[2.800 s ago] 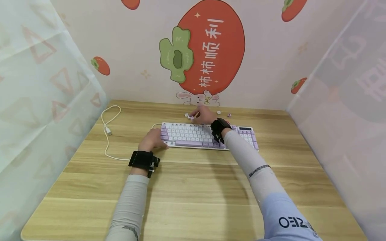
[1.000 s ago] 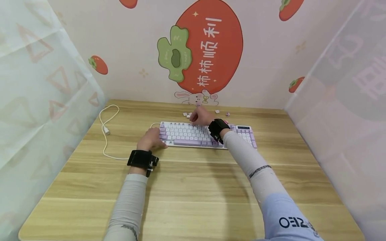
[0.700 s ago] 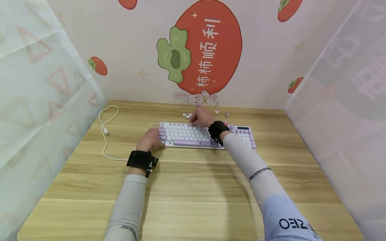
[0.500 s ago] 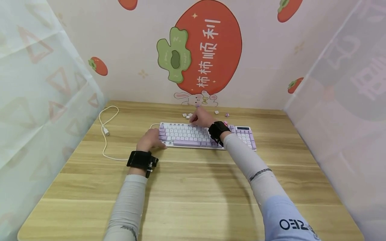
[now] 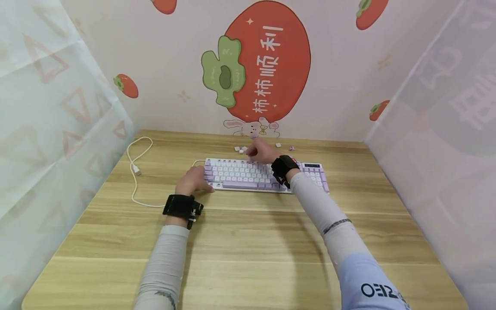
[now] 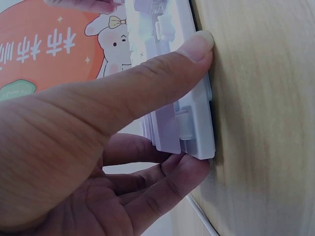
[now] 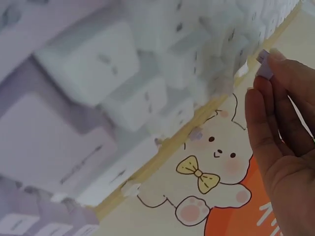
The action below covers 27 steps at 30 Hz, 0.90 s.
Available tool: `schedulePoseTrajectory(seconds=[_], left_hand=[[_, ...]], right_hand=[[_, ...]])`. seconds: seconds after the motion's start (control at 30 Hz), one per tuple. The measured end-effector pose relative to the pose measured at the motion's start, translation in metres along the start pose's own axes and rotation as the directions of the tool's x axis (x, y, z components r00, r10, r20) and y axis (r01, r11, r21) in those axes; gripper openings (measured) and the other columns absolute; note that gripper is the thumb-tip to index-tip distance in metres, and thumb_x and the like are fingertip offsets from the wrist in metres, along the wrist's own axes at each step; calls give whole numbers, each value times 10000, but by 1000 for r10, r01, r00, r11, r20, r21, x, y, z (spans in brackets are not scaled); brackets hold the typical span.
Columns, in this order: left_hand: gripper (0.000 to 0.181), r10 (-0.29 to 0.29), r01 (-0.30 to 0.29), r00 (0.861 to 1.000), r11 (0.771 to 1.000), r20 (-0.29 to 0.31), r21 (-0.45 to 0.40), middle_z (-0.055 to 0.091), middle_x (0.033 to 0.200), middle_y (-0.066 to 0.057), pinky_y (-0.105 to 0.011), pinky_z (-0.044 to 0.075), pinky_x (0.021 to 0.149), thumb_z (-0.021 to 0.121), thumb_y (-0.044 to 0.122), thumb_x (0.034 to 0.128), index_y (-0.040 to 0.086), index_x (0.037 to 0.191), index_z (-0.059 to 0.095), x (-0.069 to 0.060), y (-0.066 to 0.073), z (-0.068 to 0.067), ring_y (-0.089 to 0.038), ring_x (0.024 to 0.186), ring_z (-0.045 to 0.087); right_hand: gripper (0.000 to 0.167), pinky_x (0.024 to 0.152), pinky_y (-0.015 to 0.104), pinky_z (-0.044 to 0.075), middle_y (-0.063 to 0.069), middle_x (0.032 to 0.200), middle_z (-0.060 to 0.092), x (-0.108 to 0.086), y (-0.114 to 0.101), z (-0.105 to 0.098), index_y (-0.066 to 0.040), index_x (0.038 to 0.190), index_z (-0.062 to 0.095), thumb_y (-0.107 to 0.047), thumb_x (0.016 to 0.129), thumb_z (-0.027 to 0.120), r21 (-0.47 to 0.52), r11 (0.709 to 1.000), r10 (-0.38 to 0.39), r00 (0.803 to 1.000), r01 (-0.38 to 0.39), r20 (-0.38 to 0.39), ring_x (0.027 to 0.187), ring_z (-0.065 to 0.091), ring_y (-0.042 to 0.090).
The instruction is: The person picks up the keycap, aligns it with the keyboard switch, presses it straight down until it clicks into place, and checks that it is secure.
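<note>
A white and purple keyboard (image 5: 240,174) lies across the table. My left hand (image 5: 192,180) grips its left end; in the left wrist view the thumb (image 6: 167,73) lies on the front edge while curled fingers (image 6: 172,189) press the end side. Over the keyboard's back row is my right hand (image 5: 262,151). In the right wrist view, its thumb and fingertips pinch a small purple keycap (image 7: 265,70). Part of the keyboard's right half is hidden beneath the right wrist in the head view.
Behind the keyboard lie several loose keycaps: white ones (image 5: 237,149) near the right hand, another white one (image 5: 278,145), and a purple one (image 5: 291,148). A white USB cable (image 5: 134,185) loops on the left of the wooden table (image 5: 240,241). A printed wall (image 5: 329,112) stands behind.
My right hand has come from the loose keycaps behind the keyboard to its back row, holding the purple keycap, then shifted slightly right. The left hand keeps its grip.
</note>
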<state>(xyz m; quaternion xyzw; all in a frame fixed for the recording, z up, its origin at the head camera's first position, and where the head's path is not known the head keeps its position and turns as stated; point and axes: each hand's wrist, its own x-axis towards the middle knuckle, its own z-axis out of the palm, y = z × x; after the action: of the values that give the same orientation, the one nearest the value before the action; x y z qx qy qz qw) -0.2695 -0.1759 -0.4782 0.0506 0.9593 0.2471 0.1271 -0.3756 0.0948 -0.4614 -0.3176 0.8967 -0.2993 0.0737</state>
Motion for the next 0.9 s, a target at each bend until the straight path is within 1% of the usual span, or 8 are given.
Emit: schedulePoseTrajectory(seconds=[0.13, 0.37, 0.5, 0.6, 0.67, 0.73, 0.8, 0.9], left_hand=[[622, -5, 5, 1000, 1000, 5, 1, 564, 1055, -187, -387, 463, 806, 881, 177, 768, -120, 1198, 544, -2, 0, 2, -292, 917, 512], [582, 2, -2, 1000, 1000, -8, -1, 569, 1045, -185, -405, 471, 826, 877, 172, 776, -109, 1166, 549, 0, -2, 4, -291, 917, 512], [551, -6, 6, 1000, 1000, -3, 18, 559, 1003, -164, -388, 458, 791, 879, 176, 773, -93, 1130, 558, 0, -3, 4, -282, 892, 505], [551, 6, -6, 1000, 1000, 1, 17, 556, 992, -159, -377, 451, 776, 879, 183, 772, -92, 1128, 560, 0, -3, 4, -279, 885, 503], [554, 10, -10, 1000, 1000, 4, 11, 557, 995, -161, -374, 449, 771, 879, 183, 774, -94, 1133, 560, 0, -3, 4, -279, 885, 503], [562, 9, -9, 1000, 1000, 6, 7, 558, 1003, -164, -373, 449, 772, 878, 183, 775, -95, 1143, 558, 0, -3, 4, -279, 890, 503], [575, 5, -5, 1000, 1000, 5, 2, 557, 1017, -171, -378, 451, 778, 876, 181, 778, -100, 1159, 551, 0, -4, 4, -284, 899, 503], [596, 2, -2, 1000, 1000, -4, -1, 556, 1032, -178, -388, 455, 787, 876, 180, 778, -106, 1179, 541, 1, -5, 3, -291, 908, 502]], right_hand=[[101, 795, 350, 556, 139, 877, 713, -3, 2, 0, 57, 976, 760, 54, 882, 725, -37, 999, 14, 1000, -14, 24, 796, 602, 215], [83, 781, 360, 590, 72, 858, 750, 2, 4, 3, -28, 915, 804, 14, 852, 770, -153, 987, 40, 999, -38, 12, 816, 687, 195], [72, 768, 349, 594, 70, 865, 766, 5, 15, 4, -59, 903, 817, -14, 861, 781, -92, 995, 48, 997, -42, 63, 821, 707, 193], [93, 766, 316, 581, 68, 913, 771, 4, 28, 1, -52, 974, 811, -51, 894, 764, -9, 997, 72, 993, -72, 89, 826, 691, 173], [123, 753, 296, 553, 74, 930, 763, 2, 34, -2, -38, 1021, 798, -89, 929, 733, 12, 995, 93, 992, -95, 88, 814, 658, 173], [147, 714, 295, 525, 75, 917, 749, -2, 38, -6, -42, 1030, 790, -143, 949, 720, 11, 992, 127, 988, -128, 82, 786, 625, 186], [155, 667, 298, 496, 66, 867, 732, -7, 40, -10, -60, 982, 795, -198, 938, 741, -14, 985, 172, 982, -172, 73, 744, 593, 196], [149, 618, 290, 482, 40, 798, 718, -14, 39, -15, -89, 897, 806, -236, 902, 786, -49, 979, 201, 977, -198, 68, 686, 576, 181]])
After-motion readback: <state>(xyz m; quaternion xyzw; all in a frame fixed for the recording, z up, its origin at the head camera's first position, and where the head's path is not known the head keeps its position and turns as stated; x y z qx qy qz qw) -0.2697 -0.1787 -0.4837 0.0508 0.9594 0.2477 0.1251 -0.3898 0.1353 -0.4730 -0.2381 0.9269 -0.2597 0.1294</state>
